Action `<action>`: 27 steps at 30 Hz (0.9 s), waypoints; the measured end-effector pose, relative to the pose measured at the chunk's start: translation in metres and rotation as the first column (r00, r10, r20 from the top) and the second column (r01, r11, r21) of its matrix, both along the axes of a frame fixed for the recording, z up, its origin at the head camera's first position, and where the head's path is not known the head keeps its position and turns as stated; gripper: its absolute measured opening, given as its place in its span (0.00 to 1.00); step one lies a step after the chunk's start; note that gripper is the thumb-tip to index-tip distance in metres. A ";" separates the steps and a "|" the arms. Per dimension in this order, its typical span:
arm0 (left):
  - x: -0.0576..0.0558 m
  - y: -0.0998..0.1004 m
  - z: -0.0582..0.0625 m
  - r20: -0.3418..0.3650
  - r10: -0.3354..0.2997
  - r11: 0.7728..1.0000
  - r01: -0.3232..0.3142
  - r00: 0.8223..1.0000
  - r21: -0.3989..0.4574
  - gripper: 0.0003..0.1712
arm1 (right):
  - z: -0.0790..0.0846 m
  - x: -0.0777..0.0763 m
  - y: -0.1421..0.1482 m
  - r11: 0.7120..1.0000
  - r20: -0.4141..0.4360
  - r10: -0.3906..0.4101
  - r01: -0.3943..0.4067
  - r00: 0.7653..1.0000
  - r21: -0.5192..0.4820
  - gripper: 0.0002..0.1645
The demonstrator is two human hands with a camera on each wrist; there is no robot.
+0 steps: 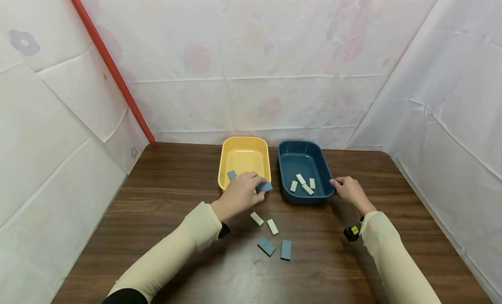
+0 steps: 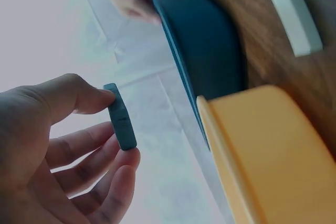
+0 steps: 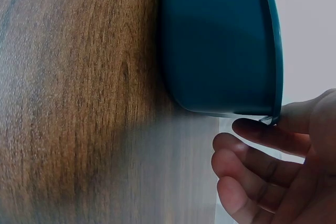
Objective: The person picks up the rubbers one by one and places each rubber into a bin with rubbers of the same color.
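My left hand [image 1: 239, 194] pinches a blue-grey rectangular block [image 1: 264, 187] between thumb and fingers, above the near right rim of a yellow bin [image 1: 245, 159]. The left wrist view shows that block held edge-on, clear of both bins. Part of another blue-grey block [image 1: 232, 175] shows inside the yellow bin; the hand hides the bin's near end. At the right, my right hand [image 1: 351, 191] holds the near right rim of a dark blue bin [image 1: 300, 159] with thumb and index finger. Several small white blocks [image 1: 307, 189] lie in the blue bin.
On the wooden table [image 1: 176, 173], two white blocks, one left [image 1: 256, 219] and one right [image 1: 272, 227], lie in front of the bins. Nearer are two blue-grey blocks, a slanted one [image 1: 266, 246] and a straighter one [image 1: 286, 250]. White sheeting [image 1: 251, 107] stands behind.
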State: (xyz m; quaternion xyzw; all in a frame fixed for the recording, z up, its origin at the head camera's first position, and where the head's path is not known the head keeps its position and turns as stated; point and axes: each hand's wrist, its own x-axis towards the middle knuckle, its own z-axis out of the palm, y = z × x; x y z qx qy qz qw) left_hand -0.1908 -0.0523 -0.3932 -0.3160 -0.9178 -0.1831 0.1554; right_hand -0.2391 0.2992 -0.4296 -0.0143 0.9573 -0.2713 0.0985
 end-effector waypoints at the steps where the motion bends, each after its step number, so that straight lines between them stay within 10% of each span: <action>1: -0.003 -0.002 0.001 0.006 0.006 1.000 -0.006 1.000 0.007 0.15 | 0.000 0.000 0.000 1.000 0.001 -0.002 0.002 1.000 0.002 0.25; 16: -0.054 -0.033 0.001 0.240 0.164 0.986 -0.158 0.957 -0.042 0.15 | -0.003 0.001 -0.002 0.999 -0.023 -0.013 0.014 1.000 0.048 0.25; 27: -0.083 -0.035 -0.011 0.342 0.176 0.984 -0.153 0.923 -0.093 0.16 | 0.000 0.001 0.002 0.998 -0.020 -0.030 0.031 0.999 0.047 0.25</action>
